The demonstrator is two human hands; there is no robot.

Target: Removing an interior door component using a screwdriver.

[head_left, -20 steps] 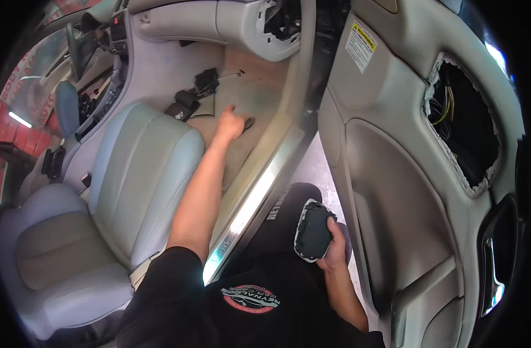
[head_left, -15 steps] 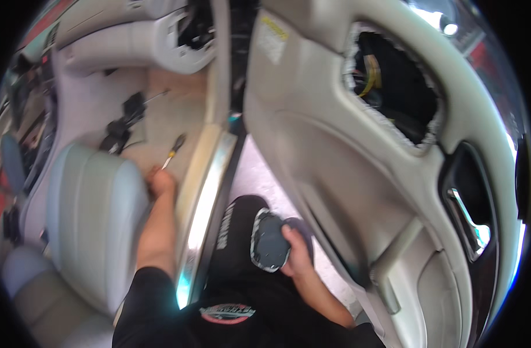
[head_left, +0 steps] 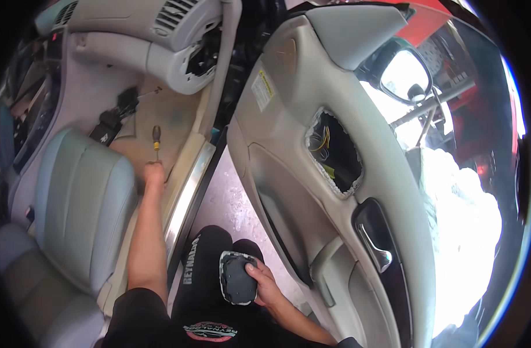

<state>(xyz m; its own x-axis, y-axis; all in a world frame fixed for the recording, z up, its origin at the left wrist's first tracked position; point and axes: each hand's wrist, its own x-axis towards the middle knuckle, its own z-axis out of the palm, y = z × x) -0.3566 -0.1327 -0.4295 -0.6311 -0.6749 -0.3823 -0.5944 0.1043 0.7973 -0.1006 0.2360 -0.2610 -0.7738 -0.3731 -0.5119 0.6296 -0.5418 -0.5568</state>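
My left hand (head_left: 154, 173) reaches down into the car's footwell, fingers closed around the metal shaft of a screwdriver (head_left: 156, 137). Its black and yellow handle points away from me, and its tip is hidden in the hand. Above my lap, my right hand (head_left: 266, 285) grips a dark grey rounded panel (head_left: 238, 279) with a ragged pale edge, thumb on its face. In the open car door to the right, beige door trim (head_left: 288, 168) has a rough-edged hole (head_left: 335, 152) with wires showing inside.
A grey car seat (head_left: 83, 209) stands left of my left arm. Black items (head_left: 112, 122) lie on the footwell carpet. A metallic door sill (head_left: 190, 188) runs between footwell and door. The dashboard end (head_left: 202, 55) is uncovered. A door handle (head_left: 374, 246) and side mirror (head_left: 406, 74) are at right.
The view has swung right and up, bringing the side mirror in. The screwdriver has turned from leaning right to nearly straight ahead. My right hand still holds the panel.
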